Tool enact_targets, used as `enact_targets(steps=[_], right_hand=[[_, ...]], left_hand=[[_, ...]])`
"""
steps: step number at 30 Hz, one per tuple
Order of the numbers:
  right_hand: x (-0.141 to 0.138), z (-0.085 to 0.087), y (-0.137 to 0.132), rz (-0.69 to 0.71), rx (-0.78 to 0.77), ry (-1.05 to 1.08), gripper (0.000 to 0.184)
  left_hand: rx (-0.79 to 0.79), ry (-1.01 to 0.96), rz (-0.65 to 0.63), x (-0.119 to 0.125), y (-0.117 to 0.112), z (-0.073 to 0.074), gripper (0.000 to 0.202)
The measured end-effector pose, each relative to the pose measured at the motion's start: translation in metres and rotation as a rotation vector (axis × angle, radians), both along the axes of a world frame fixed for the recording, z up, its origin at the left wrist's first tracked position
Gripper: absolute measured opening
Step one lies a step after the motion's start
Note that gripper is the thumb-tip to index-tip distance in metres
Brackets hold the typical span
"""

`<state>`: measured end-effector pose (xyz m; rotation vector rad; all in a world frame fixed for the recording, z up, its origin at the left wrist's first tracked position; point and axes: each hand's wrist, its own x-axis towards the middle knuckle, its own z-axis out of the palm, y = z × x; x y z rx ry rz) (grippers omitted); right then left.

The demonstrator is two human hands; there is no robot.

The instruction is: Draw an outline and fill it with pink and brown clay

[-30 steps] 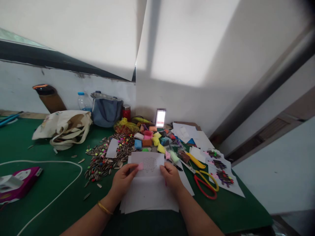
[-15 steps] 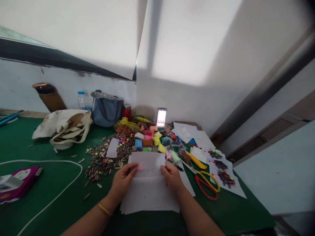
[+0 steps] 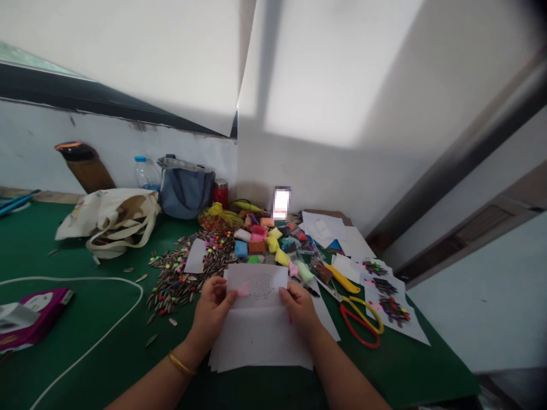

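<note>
"How much room do I have on my right?"

"Bare green surface opens outside the right forearm. Further in, the scissors block me, handles spread, with the yellow-handled cutter just behind and seed-decorated paper to their right."

"And left?"

"I see a strip between the left forearm and the white cable. A striped seed heap crowds the left grip; past the cable sits a magenta box."

"Straight ahead?"

"Tight. Beyond the drawing sheet, colored clay packets fill the way back towards the lit phone."
</note>
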<state>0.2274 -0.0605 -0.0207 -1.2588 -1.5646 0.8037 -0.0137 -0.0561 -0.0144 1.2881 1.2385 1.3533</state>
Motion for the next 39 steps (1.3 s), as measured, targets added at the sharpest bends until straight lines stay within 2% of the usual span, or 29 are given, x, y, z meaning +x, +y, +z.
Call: enact_targets(steps=[6, 10, 13, 15, 18, 24, 30, 39], right_hand=[[0.001, -0.001, 0.000, 0.011, -0.013, 0.000, 0.033], [0.000, 0.003, -0.001, 0.008, -0.016, 0.017, 0.034], [-0.001, 0.003, -0.002, 0.006, -0.029, 0.032, 0.034], [0.000, 0.002, -0.001, 0.011, -0.029, 0.041, 0.035], [0.000, -0.001, 0.000, 0.024, -0.020, 0.044, 0.035], [-0.001, -0.005, 0.001, 0.045, -0.085, 0.075, 0.036], [0.000, -0.006, 0.003, 0.025, -0.109, 0.066, 0.037], [0.001, -0.003, 0.002, -0.015, -0.119, 0.017, 0.035]], left_hand=[[-0.095, -0.045, -0.036, 0.001, 0.000, 0.011, 0.065], [-0.147, -0.064, -0.053, 0.000, -0.003, 0.015, 0.059], [-0.179, -0.051, -0.145, 0.000, -0.004, 0.014, 0.055], [-0.174, -0.011, -0.201, 0.000, -0.004, 0.012, 0.046], [-0.160, 0.056, -0.206, 0.000, -0.003, 0.008, 0.033], [-0.200, 0.073, -0.205, -0.001, -0.003, 0.009, 0.036], [-0.178, 0.046, -0.200, 0.000, -0.003, 0.014, 0.033], [-0.133, 0.047, -0.206, 0.000, -0.002, 0.014, 0.032]])
